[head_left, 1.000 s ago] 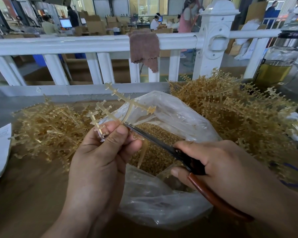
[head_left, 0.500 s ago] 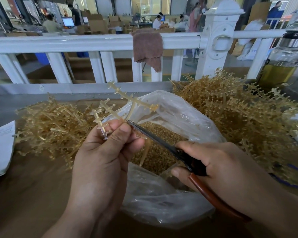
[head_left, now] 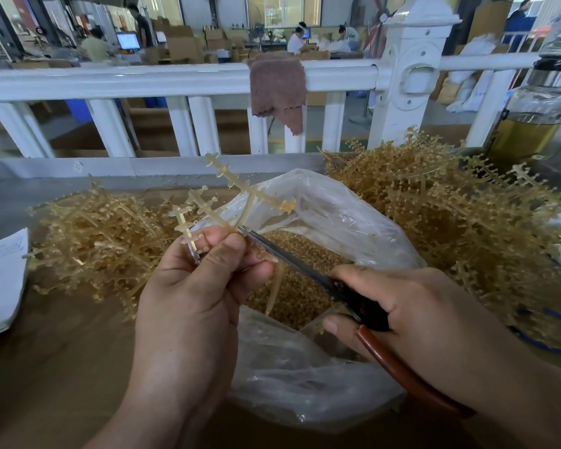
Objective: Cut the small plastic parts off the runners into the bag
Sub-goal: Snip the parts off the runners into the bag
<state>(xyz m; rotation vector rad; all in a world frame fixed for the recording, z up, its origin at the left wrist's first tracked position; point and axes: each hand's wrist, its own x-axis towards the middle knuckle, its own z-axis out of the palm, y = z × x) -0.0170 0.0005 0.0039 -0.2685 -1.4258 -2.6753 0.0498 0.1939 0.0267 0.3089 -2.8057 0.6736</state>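
Note:
My left hand (head_left: pixel 195 286) pinches a translucent yellowish branched runner (head_left: pixel 240 189) between thumb and fingers, holding it above the open clear plastic bag (head_left: pixel 337 222). My right hand (head_left: pixel 412 315) grips scissors (head_left: pixel 305 270) with dark blades and brown handles. The blade tips lie against the runner right beside my left thumb. The bag holds a mass of small amber cut parts (head_left: pixel 302 286).
A heap of runners (head_left: pixel 104 241) lies left of the bag, and a bigger heap (head_left: pixel 450 228) lies to the right. A white railing (head_left: pixel 175 82) with a brown rag (head_left: pixel 277 85) borders the table. White paper (head_left: pixel 0 280) lies at far left; a glass bottle (head_left: pixel 535 121) stands far right.
Hands, runner and scissors hold nearly the same pose; the view has shifted slightly, and the scissor tips stay at the runner beside my thumb.

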